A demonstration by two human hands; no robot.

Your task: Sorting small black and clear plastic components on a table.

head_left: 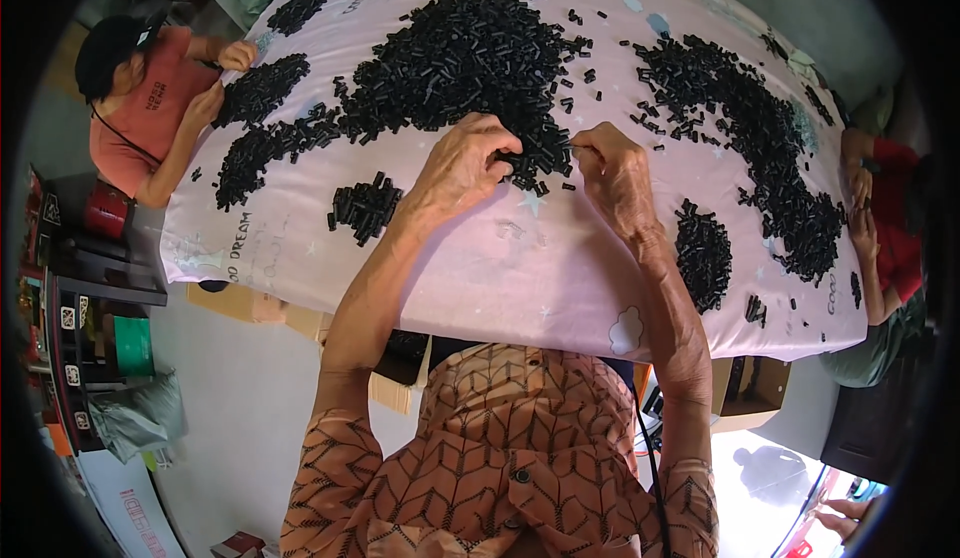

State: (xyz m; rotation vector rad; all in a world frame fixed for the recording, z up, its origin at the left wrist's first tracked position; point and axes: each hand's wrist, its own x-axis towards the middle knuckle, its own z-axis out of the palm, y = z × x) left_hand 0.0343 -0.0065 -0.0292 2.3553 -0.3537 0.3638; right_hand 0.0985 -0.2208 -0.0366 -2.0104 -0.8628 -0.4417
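Small black tube-shaped pieces lie in a large heap (460,58) on a table covered with a pale pink printed cloth (470,278). At the heap's near edge is my left hand (468,166), its fingers curled together against the pieces; what they hold is hidden among the black. To its right, my right hand (615,173) is closed in a pinch, thumb and fingertips pointing toward the heap. Something thin seems to show at its fingertips, too small to name. Left of my left forearm sits a small pile of longer black pieces (365,208). Beside my right forearm lies another black pile (703,258).
At the left, a person in an orange shirt (150,108) handles a black pile (265,90). At the right edge, a person in red (895,218) has hands beside a long black pile (770,148). Cardboard boxes (755,388) stand below the table's near edge.
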